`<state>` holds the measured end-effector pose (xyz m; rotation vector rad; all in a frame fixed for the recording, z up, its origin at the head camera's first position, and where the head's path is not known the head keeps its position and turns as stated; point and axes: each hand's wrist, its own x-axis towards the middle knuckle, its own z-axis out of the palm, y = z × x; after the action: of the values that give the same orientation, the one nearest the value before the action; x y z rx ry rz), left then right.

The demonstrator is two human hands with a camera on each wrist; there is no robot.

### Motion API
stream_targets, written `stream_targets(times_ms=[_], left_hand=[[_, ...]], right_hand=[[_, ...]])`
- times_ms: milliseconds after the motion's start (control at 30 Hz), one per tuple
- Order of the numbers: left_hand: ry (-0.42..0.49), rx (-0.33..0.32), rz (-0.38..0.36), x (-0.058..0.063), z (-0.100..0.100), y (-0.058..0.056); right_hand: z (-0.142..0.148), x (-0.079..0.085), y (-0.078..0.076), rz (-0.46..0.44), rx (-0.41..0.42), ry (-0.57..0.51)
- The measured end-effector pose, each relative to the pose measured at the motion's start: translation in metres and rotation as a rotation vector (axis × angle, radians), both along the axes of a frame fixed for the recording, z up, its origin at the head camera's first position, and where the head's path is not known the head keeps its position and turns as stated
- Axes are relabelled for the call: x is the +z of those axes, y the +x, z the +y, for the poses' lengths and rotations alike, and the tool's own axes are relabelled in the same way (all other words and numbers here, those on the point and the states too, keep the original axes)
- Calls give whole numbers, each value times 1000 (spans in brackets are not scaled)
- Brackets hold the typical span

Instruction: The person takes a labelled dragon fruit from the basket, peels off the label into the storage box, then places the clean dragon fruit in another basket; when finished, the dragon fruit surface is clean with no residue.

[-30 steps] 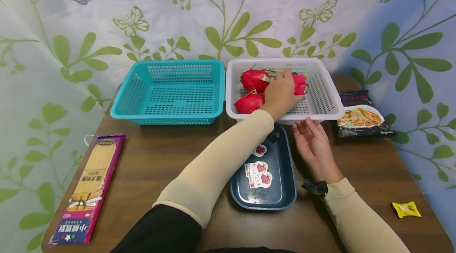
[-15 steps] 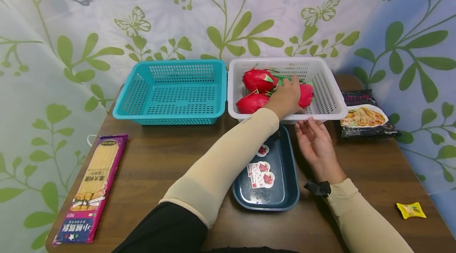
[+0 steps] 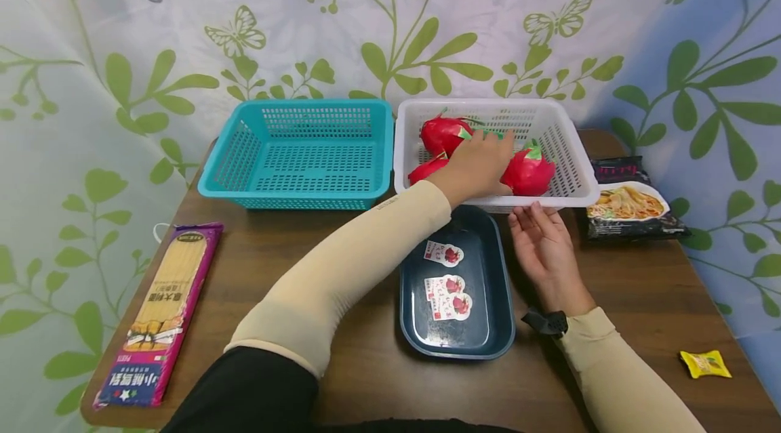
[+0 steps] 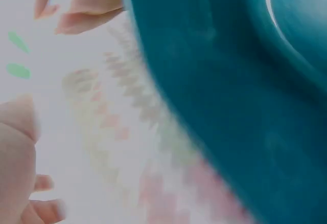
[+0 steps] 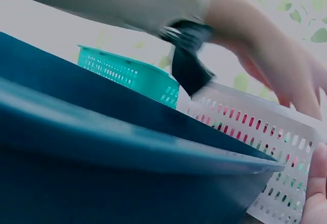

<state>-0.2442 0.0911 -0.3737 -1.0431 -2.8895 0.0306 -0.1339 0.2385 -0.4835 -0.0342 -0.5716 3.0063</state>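
The white basket (image 3: 570, 200) holds several red dragon fruits with green tips. My left hand (image 3: 478, 165) reaches into it from above, its fingers extended and its thumb apart; what lies beneath the palm is hidden. Just right of that hand sits one dragon fruit (image 3: 529, 172), apart from the thumb. Another dragon fruit (image 3: 443, 133) lies to its left, and a third (image 3: 427, 169) is partly covered by the hand. My right hand (image 3: 546, 250) is palm up, fingertips at the basket's front rim. In the right wrist view, my left hand (image 5: 276, 55) hangs over the basket's edge.
A dark blue tray (image 3: 457, 343) with several dragon fruit stickers (image 3: 448, 297) stands in front. A turquoise basket (image 3: 299, 203) is at the left. A spaghetti pack (image 3: 165, 314), a black noodle pack (image 3: 631, 202) and a yellow wrapped candy (image 3: 704, 364) lie on the table (image 3: 274, 270).
The right-hand dragon fruit has moved right and forward within the white basket, and my left hand has come away from it. My right hand keeps its place at the rim.
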Motion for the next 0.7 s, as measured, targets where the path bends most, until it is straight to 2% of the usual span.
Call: stream_targets(times_ms=[100,200,300,400,500,567,633,700], left_hand=[[3,-57,84,14,-31,4],[24,-77,142,27,-75,4],[75,-59,119,36,-131,1],[118,-32,49,39,-194,-4],[128,6,-28,33,-257,-2],[136,26,-66,24,-294,3],[138,66,-98,16,-325,10],[159,103,-116,10,-350,17]], right_hand=[[2,0,1,-3,-16,17],[2,1,1,-17,-39,36],[2,3,1,-28,-68,72],[2,5,2,-47,-88,130],[4,10,6,-112,-92,324],[7,13,10,-183,-75,515],[10,17,15,-260,-30,709],[15,23,19,-313,44,850]])
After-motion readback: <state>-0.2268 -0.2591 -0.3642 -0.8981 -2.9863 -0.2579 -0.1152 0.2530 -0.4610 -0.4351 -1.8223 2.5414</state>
